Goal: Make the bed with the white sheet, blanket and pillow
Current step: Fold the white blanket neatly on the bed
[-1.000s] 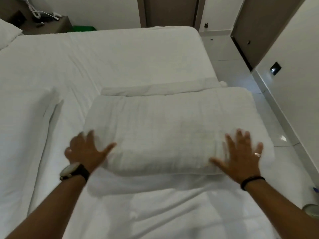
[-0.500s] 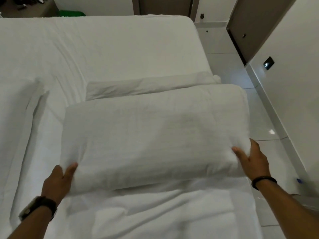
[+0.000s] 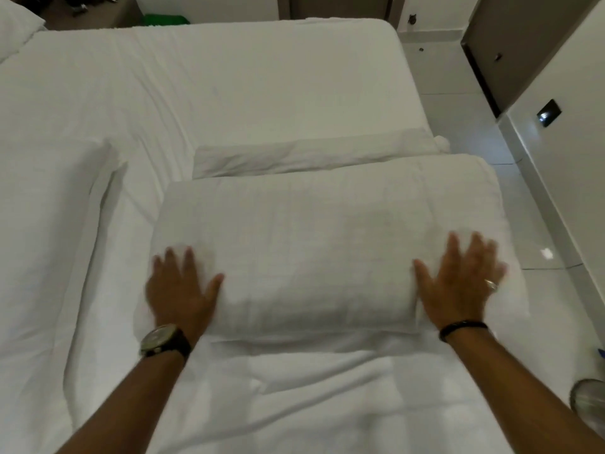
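A plump white pillow (image 3: 327, 250) lies flat on the white sheet (image 3: 229, 93) near the bed's right side. My left hand (image 3: 180, 286) rests palm down on its near left corner, fingers spread. On the near right corner my right hand (image 3: 458, 280) lies flat as well, fingers apart, a ring on one finger. Behind the pillow lies a folded white cloth strip (image 3: 311, 155). At the left a second white pillow or folded blanket (image 3: 42, 231) lies on the sheet; I cannot tell which.
The bed's right edge drops to a glossy tiled floor (image 3: 474, 132). A wall with a dark socket plate (image 3: 548, 113) runs along the right, with a brown door (image 3: 510, 44) beyond. A dark bedside table (image 3: 95, 11) stands at the far left.
Half a second ago both hands gripped the pillow's near corners and held it raised. Now the pillow lies flat and both hands press open on top of it.
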A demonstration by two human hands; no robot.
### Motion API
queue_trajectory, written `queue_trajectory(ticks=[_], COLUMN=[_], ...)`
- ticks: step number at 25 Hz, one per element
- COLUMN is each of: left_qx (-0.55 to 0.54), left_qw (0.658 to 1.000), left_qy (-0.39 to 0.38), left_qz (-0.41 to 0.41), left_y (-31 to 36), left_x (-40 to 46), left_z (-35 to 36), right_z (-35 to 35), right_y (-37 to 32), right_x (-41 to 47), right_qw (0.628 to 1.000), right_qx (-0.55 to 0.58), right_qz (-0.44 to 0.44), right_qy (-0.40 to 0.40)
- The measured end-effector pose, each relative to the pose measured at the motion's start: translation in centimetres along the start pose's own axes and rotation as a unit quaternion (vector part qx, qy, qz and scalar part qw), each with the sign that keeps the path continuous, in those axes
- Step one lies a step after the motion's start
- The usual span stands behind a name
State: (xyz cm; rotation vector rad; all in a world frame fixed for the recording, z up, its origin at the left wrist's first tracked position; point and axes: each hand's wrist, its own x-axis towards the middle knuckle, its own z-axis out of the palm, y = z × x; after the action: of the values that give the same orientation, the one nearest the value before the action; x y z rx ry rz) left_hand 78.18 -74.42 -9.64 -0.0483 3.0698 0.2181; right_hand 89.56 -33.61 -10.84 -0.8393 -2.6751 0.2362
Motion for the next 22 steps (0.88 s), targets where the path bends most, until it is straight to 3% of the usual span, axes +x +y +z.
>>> queue_trajectory(ticks=[2, 4, 6, 9, 11, 14, 17, 22], left_qx=[0.002, 0.024, 0.071, 0.129, 0.131, 0.11, 0.14, 0.169], left_qw=[0.987, 0.963, 0.964, 0.978, 0.974, 0.967, 0.947, 0.958], left_qy=[-0.02, -0.067, -0.071, -0.115, -0.146, -0.146, -0.124, -0.078], left_qz=[0.162, 0.26, 0.246, 0.121, 0.113, 0.175, 0.261, 0.217], left_y=[5.4, 9.6, 9.7, 4.2, 2.1, 1.2, -1.0, 1.6], left_x=[0.8, 3.1, 6.6, 10.3, 9.2, 3.0, -2.4, -1.2], left_z=[1.3, 2.9, 4.3, 4.3, 3.1, 2.1, 2.6, 4.5], right_z=[1.6, 3.9, 5.4, 5.2, 3.6, 1.8, 0.7, 4.0], right_y=[-7.1, -11.8, -9.6, 0.5, 3.6, 3.3, 7.0, 5.8], right_x=[0.8, 2.3, 6.6, 11.7, 10.7, 3.2, -2.7, -2.6], right_qw=[0.988, 0.956, 0.938, 0.959, 0.961, 0.965, 0.933, 0.945], right_qx=[0.067, 0.015, -0.09, -0.176, -0.182, -0.12, -0.126, -0.161], right_qz=[-0.134, -0.251, -0.253, -0.128, -0.098, -0.172, -0.308, -0.279], right_qy=[-0.038, -0.149, -0.22, -0.183, -0.185, -0.16, -0.137, -0.053])
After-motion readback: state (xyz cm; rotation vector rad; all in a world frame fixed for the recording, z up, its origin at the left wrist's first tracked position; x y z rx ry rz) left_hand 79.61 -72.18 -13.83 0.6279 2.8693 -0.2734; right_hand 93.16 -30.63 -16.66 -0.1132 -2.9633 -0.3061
